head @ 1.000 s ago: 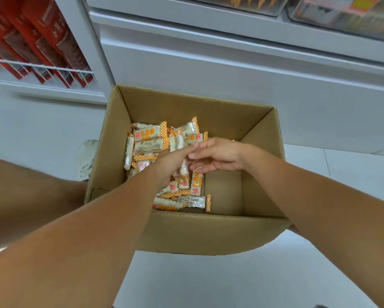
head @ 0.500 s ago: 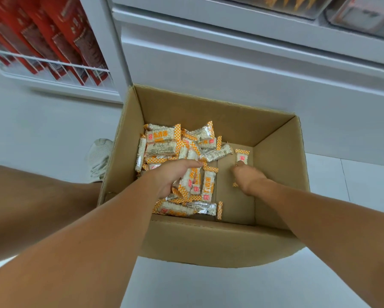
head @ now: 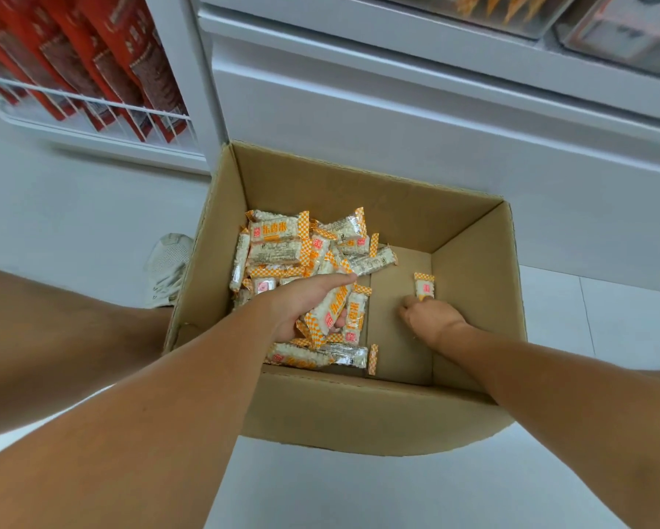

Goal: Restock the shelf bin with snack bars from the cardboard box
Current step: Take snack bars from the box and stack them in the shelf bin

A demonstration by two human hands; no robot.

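While both bare arms reach down into the open cardboard box [head: 359, 414] at the centre of the frame, the left hand [head: 305, 307] has its fingers curled round a snack bar [head: 330, 313] in a white wrapper with orange checked ends, thumb stretched out over the heap. More snack bars [head: 278, 246] of the same kind are piled in the left half of the box, leaving the brown bottom bare on the right. Over that bare part the right hand [head: 431, 318] is closed, knuckles up, and pinches the lower end of a single bar [head: 423, 287], which stands upright just above the fingers. A white shoe [head: 168, 265] shows on the pale floor [head: 397, 490] just left of the box. Red packets [head: 103, 59] lean behind a white wire rack [head: 91, 108] at the upper left of the frame, and clear shelf bins [head: 622, 32] sit blurred along the upper right edge.
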